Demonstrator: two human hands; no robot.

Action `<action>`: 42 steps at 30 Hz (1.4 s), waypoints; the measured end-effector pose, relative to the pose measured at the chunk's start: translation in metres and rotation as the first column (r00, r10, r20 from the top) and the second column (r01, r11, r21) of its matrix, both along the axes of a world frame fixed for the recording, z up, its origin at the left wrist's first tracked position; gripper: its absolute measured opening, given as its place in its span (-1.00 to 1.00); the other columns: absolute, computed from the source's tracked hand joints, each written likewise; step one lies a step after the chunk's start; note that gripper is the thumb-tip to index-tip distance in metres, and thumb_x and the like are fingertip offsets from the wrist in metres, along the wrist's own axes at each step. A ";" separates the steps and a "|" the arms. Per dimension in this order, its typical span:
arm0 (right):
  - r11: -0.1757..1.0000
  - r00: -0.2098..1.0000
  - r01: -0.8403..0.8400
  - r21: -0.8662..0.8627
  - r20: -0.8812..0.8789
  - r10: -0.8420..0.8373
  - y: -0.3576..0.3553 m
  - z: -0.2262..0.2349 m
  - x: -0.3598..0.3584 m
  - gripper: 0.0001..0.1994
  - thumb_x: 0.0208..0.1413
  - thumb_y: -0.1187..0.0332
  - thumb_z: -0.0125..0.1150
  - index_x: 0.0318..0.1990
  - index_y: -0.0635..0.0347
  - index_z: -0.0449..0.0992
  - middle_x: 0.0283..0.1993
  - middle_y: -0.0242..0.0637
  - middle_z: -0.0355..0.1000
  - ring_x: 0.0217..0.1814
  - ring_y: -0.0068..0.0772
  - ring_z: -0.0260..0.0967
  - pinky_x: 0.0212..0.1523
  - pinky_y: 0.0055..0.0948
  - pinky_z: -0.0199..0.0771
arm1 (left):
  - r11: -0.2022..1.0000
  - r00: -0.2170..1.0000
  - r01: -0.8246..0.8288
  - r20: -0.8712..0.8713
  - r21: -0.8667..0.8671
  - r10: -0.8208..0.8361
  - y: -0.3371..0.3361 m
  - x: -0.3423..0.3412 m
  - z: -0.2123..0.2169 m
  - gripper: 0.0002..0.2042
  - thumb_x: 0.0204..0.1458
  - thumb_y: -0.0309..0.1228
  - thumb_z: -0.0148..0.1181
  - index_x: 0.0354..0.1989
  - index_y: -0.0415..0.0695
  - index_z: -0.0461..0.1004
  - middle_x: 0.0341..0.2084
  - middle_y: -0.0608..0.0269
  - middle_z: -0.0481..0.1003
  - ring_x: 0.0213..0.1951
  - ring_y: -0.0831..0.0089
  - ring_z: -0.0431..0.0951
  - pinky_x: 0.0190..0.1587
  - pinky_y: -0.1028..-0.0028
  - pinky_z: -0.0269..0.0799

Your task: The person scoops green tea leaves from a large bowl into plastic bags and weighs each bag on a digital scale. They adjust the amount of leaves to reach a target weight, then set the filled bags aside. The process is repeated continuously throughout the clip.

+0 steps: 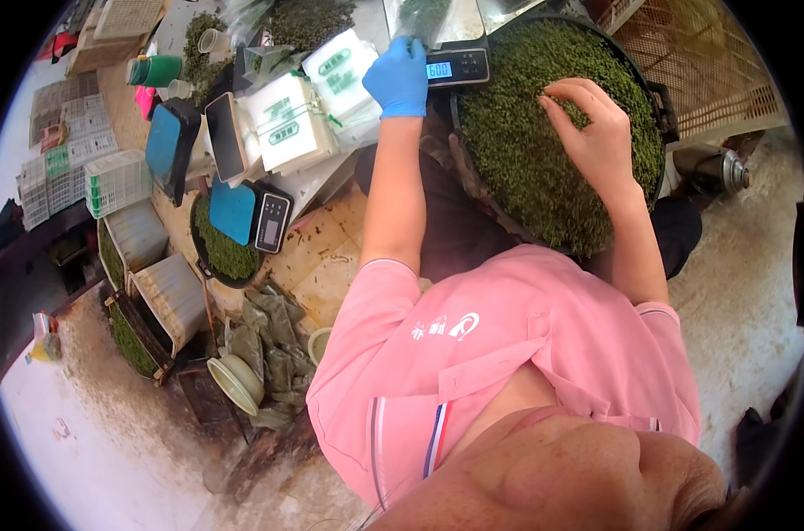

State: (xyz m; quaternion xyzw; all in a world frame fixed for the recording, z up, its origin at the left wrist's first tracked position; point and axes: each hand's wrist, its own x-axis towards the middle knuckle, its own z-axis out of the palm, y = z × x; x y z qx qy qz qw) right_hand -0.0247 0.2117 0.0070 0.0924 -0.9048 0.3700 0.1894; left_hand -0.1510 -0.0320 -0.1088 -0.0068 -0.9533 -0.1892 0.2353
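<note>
Head view, upper centre: my gloved left hand [397, 78] rests arm-extended beside the digital scale [457, 65], grip state unclear; my bare right hand [591, 131], fingers curled, digs into the tray's green leaves [517, 150].

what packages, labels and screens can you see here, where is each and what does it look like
Scale screen: small lit blue rectangle on a dark scale by the gloved left hand.
Second scale: left of the arm, blue platform, grey unlit display.
White packages: stacked rectangular packs left of the hand, green oval labels.
Filled clear bags: heaped low, greenish.
</note>
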 end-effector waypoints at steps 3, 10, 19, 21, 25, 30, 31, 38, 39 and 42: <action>1.000 1.000 0.018 -0.007 -0.003 -0.018 0.003 -0.003 0.000 -0.87 0.09 0.39 0.40 -0.23 0.19 0.63 -0.19 -0.31 0.59 -0.19 -0.26 0.58 -0.19 -0.42 0.56 | 0.808 0.985 0.010 0.134 0.589 -0.110 0.001 0.006 0.002 -0.84 0.14 -0.32 0.27 -0.25 -0.14 0.62 -0.64 0.15 0.60 -0.61 0.37 0.61 -0.55 0.41 0.47; 1.000 1.000 0.023 -0.003 0.000 -0.023 0.003 -0.003 0.002 -0.87 0.09 0.39 0.40 -0.22 0.19 0.64 -0.20 -0.29 0.59 -0.19 -0.26 0.58 -0.19 -0.42 0.57 | 0.368 0.928 -0.164 0.270 0.915 -0.257 0.003 0.067 0.032 -0.82 0.18 -0.47 0.26 -0.20 -0.39 0.55 -0.51 0.12 0.62 -0.55 0.52 0.60 -0.48 0.59 0.50; 0.999 0.999 0.038 -0.021 0.010 -0.038 0.006 0.003 0.007 -0.87 0.09 0.41 0.40 -0.23 0.21 0.64 -0.19 -0.25 0.59 -0.19 -0.24 0.58 -0.18 -0.41 0.56 | 0.792 0.998 0.056 -0.011 0.607 -0.062 -0.005 0.061 0.015 -0.82 0.05 -0.31 0.38 -0.23 -0.10 0.65 -0.55 0.23 0.65 -0.54 0.41 0.64 -0.42 0.42 0.51; 0.999 0.998 0.053 -0.009 0.023 -0.053 0.007 0.004 0.010 -0.87 0.09 0.41 0.40 -0.23 0.22 0.64 -0.19 -0.25 0.59 -0.19 -0.24 0.58 -0.18 -0.41 0.56 | 0.945 0.996 0.080 0.019 0.317 -0.091 -0.008 0.048 0.021 -0.79 0.05 -0.25 0.36 -0.18 -0.01 0.65 -0.52 0.24 0.65 -0.50 0.31 0.65 -0.41 0.35 0.52; 0.999 0.999 0.032 -0.004 0.012 -0.032 0.006 0.005 0.013 -0.87 0.08 0.42 0.41 -0.23 0.23 0.64 -0.20 -0.24 0.59 -0.19 -0.24 0.58 -0.18 -0.41 0.56 | 0.985 0.971 0.166 0.165 0.044 -0.171 -0.012 0.018 -0.002 -0.75 0.05 -0.21 0.37 -0.10 0.08 0.65 -0.46 0.25 0.67 -0.42 0.31 0.69 -0.34 0.37 0.54; 0.999 0.999 0.041 -0.011 -0.003 -0.041 0.010 0.006 0.015 -0.87 0.08 0.43 0.41 -0.23 0.23 0.64 -0.21 -0.24 0.59 -0.19 -0.24 0.58 -0.18 -0.41 0.56 | 0.937 0.978 0.177 0.054 0.302 -0.202 -0.011 0.018 -0.007 -0.76 0.09 -0.30 0.36 -0.08 -0.03 0.63 -0.44 0.22 0.68 -0.42 0.37 0.69 -0.38 0.40 0.53; 0.999 0.999 0.049 -0.008 -0.001 -0.049 0.011 0.004 0.016 -0.87 0.08 0.44 0.41 -0.23 0.23 0.63 -0.20 -0.24 0.59 -0.19 -0.24 0.58 -0.18 -0.42 0.56 | 0.850 0.971 0.185 0.043 0.494 -0.237 -0.009 0.018 -0.017 -0.78 0.10 -0.35 0.35 -0.09 -0.09 0.62 -0.43 0.21 0.67 -0.42 0.40 0.68 -0.38 0.43 0.53; 0.999 1.000 0.030 -0.019 0.009 -0.030 0.008 0.005 0.019 -0.88 0.09 0.44 0.40 -0.23 0.23 0.63 -0.20 -0.25 0.59 -0.20 -0.25 0.58 -0.18 -0.43 0.55 | 0.394 0.925 0.072 0.086 0.916 -0.369 0.015 0.078 0.001 -0.85 0.15 -0.57 0.26 -0.12 -0.28 0.57 -0.38 0.25 0.63 -0.39 0.60 0.61 -0.34 0.59 0.51; 0.999 1.000 0.031 -0.017 0.007 -0.030 0.008 0.005 0.018 -0.88 0.09 0.44 0.40 -0.23 0.23 0.63 -0.20 -0.25 0.59 -0.20 -0.25 0.58 -0.18 -0.42 0.56 | 0.387 0.894 0.090 0.097 0.918 -0.438 0.020 0.090 0.003 -0.84 0.15 -0.56 0.26 -0.11 -0.27 0.58 -0.38 0.26 0.63 -0.39 0.62 0.59 -0.33 0.58 0.51; 0.999 1.000 0.030 -0.021 0.001 -0.030 0.010 0.006 0.017 -0.88 0.09 0.44 0.40 -0.23 0.22 0.63 -0.20 -0.25 0.59 -0.20 -0.25 0.58 -0.19 -0.42 0.55 | 0.518 0.747 0.142 0.252 0.844 -0.615 0.031 0.118 0.019 -0.77 0.05 -0.41 0.39 -0.09 -0.06 0.64 -0.44 0.29 0.66 -0.45 0.64 0.60 -0.32 0.54 0.54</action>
